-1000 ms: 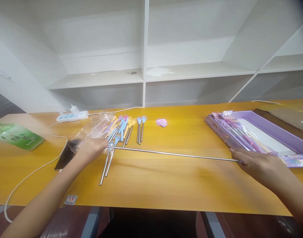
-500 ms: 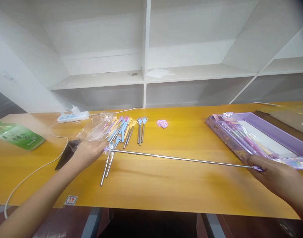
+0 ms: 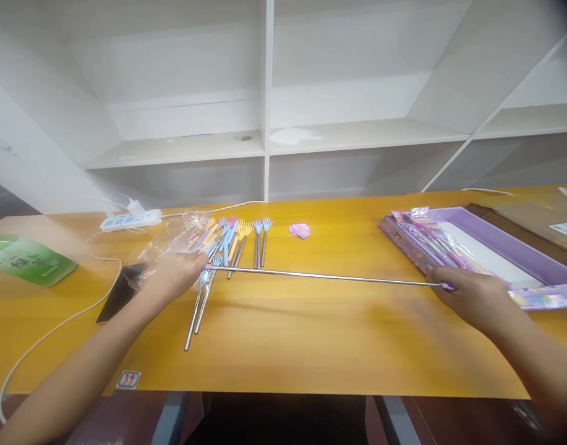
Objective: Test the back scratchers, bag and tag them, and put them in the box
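Observation:
A telescopic back scratcher point(image 3: 320, 276) with a long thin silver rod and purple ends is held level above the table. My left hand point(image 3: 183, 272) is closed round its left end, so most of that end is hidden. At the other end, my right hand point(image 3: 473, 295) grips the purple tip, which partly shows by the fingers. Several short back scratchers point(image 3: 232, 238) with blue, yellow, pink and purple claw heads lie beyond my left hand. Closer to me, blue-headed back scratchers point(image 3: 198, 309) rest on the wood just right of my left wrist.
A purple box point(image 3: 510, 241) with wrapped scratchers stands at right, beside cardboard point(image 3: 538, 210). Pink cards point(image 3: 300, 230) lie mid-table. At left are clear plastic wrap point(image 3: 172, 238), a dark phone-like slab point(image 3: 119, 296), a green bottle point(image 3: 37, 259), a power strip point(image 3: 132, 219) and a white cable point(image 3: 55, 327).
My hands have come closer together, the right one moving left, and the rod between them looks shorter. Both hands keep their hold. The view has shifted slightly.

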Demonstrator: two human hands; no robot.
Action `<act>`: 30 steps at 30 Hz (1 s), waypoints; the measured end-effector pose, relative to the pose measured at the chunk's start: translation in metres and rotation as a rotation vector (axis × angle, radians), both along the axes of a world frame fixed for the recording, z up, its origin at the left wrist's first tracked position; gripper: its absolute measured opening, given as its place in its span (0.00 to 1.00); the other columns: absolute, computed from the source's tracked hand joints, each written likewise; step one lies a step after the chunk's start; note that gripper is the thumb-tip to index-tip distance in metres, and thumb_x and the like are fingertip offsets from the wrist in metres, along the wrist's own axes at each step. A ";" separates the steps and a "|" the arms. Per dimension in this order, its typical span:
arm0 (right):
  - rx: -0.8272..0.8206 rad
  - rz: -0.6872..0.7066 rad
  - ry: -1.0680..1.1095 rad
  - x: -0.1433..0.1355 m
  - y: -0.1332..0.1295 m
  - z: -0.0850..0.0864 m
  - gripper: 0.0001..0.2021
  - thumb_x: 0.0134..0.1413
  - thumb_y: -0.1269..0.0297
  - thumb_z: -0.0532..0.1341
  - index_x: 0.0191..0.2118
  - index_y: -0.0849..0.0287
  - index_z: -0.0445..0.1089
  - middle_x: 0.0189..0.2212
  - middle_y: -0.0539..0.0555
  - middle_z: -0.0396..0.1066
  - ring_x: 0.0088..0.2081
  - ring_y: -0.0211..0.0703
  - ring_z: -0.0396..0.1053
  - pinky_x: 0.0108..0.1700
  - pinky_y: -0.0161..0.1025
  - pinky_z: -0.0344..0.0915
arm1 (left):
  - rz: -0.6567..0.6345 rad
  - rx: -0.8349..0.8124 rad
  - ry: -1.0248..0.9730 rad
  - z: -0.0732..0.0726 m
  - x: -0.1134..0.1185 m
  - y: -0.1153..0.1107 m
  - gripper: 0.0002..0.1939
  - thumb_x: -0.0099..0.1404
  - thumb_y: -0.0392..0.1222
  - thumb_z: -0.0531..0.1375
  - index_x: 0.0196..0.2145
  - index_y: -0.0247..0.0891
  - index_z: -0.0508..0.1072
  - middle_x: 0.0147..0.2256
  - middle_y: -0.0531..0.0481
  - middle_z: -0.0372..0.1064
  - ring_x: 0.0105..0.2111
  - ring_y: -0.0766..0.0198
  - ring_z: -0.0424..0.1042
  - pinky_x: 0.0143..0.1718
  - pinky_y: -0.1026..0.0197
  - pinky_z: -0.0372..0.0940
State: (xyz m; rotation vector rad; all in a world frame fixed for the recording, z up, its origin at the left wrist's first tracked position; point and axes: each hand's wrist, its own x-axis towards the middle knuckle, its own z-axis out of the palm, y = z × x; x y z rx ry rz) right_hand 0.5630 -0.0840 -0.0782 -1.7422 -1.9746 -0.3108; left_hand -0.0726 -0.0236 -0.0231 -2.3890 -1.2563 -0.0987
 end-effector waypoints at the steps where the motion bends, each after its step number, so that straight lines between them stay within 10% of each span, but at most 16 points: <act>1: -0.058 0.078 0.019 -0.006 0.003 -0.002 0.22 0.68 0.60 0.55 0.21 0.56 0.67 0.23 0.58 0.72 0.23 0.36 0.65 0.29 0.41 0.55 | 0.001 -0.012 0.006 0.000 0.009 0.001 0.11 0.66 0.33 0.54 0.30 0.39 0.75 0.19 0.48 0.69 0.20 0.60 0.68 0.23 0.63 0.51; 12: -0.078 0.261 0.036 -0.164 0.034 -0.016 0.12 0.58 0.73 0.51 0.25 0.57 0.63 0.21 0.51 0.66 0.23 0.37 0.60 0.29 0.34 0.50 | 0.047 -0.361 0.036 -0.006 0.145 0.001 0.12 0.71 0.29 0.55 0.44 0.32 0.79 0.34 0.36 0.81 0.33 0.52 0.82 0.34 0.58 0.70; 30: -0.447 0.275 -0.126 -0.261 0.018 -0.023 0.10 0.67 0.72 0.54 0.36 0.59 0.71 0.34 0.57 0.76 0.29 0.40 0.67 0.31 0.40 0.44 | -0.025 -0.558 0.113 -0.033 0.199 -0.019 0.14 0.67 0.23 0.55 0.40 0.32 0.79 0.37 0.36 0.81 0.37 0.45 0.83 0.35 0.51 0.74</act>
